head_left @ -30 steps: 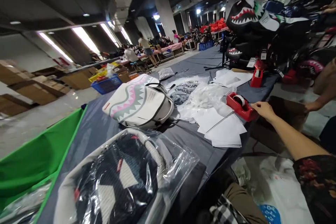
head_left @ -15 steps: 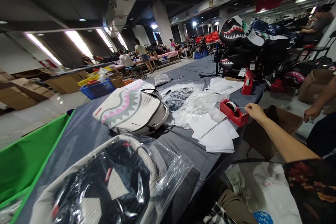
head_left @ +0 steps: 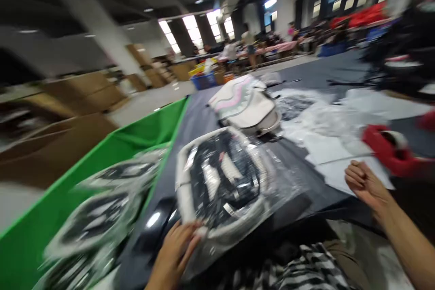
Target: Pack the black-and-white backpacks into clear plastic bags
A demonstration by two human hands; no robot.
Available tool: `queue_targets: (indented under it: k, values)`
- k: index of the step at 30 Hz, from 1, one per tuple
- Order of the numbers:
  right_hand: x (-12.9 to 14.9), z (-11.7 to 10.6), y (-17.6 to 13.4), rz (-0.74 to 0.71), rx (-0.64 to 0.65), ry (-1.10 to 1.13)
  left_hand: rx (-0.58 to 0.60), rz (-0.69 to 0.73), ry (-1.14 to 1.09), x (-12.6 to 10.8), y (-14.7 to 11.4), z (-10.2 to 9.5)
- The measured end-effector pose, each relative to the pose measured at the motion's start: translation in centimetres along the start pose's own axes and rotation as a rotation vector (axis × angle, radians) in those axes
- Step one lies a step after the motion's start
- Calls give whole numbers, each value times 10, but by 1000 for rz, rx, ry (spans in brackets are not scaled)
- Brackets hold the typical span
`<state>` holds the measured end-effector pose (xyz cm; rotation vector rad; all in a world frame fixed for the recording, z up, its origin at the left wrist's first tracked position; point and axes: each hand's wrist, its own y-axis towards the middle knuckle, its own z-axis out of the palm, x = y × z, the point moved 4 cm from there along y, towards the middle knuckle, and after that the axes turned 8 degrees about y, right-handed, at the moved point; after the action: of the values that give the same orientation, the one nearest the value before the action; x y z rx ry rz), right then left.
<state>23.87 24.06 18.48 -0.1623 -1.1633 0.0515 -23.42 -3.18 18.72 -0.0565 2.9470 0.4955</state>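
Observation:
A white backpack in a clear plastic bag (head_left: 222, 181) lies on the dark cloth table, its padded dark back and straps facing up. My left hand (head_left: 178, 249) is closed on its near left corner, fingers over the plastic-covered edge. My right hand (head_left: 367, 186) hangs over the right side of the table, fingers curled together in a pinch. Whatever it may hold is too small or blurred to see. Just right of it stands the red tape dispenser (head_left: 390, 149) with a roll of tape. White paper sheets (head_left: 340, 167) lie behind the hand.
Another white backpack (head_left: 244, 102) with a pink and grey zigzag lies farther back. Crumpled clear bags (head_left: 329, 118) are beside it. On the left, a green-walled bin (head_left: 149, 124) holds several bagged backpacks (head_left: 98, 217). Cardboard boxes (head_left: 68, 95) and people stand beyond.
The view has swung left. My right hand has moved from the tape dispenser's cutting end to its left side. My left hand has come into view at the bagged backpack.

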Motion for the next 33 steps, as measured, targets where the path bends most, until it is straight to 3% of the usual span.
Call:
queue_targets:
  k: [2,4,8,10,12,15,17,20,23,25,28,31,33]
  values:
    - [-12,60,-21,46,348,-44,67,-34,-74,-6,1,-2]
    - [-26,122,-44,60,739,-264,143,-93,-143,-8,7,-2]
    - [-56,235,-102,-160,1474,-755,179,-159,-186,-13,13,-5]
    - [-72,280,-126,-350,1683,-900,171,-170,-187,-16,12,-6]
    - [-90,313,-142,-520,1809,-1043,158,-166,-183,-18,12,-5]
    - [-119,343,-151,-649,1909,-1283,153,-142,-150,-17,11,-2]
    - [-132,354,-143,-666,1872,-1400,144,-137,-140,-17,9,0]
    - [-133,359,-118,-664,1659,-1459,128,-158,-188,-18,7,0]
    - [-122,348,-103,-736,1447,-1419,118,-176,-222,-16,8,0]
    - [-117,335,-114,-777,1435,-1316,106,-155,-223,-12,9,2]
    - [-123,317,-154,-790,1542,-1239,84,-97,-195,-11,5,9]
    - [-145,315,-183,-792,1549,-1380,-4,-125,-118,-10,-4,14]
    - [-162,322,-184,-758,1572,-1430,-100,-168,-99,-5,-5,16]
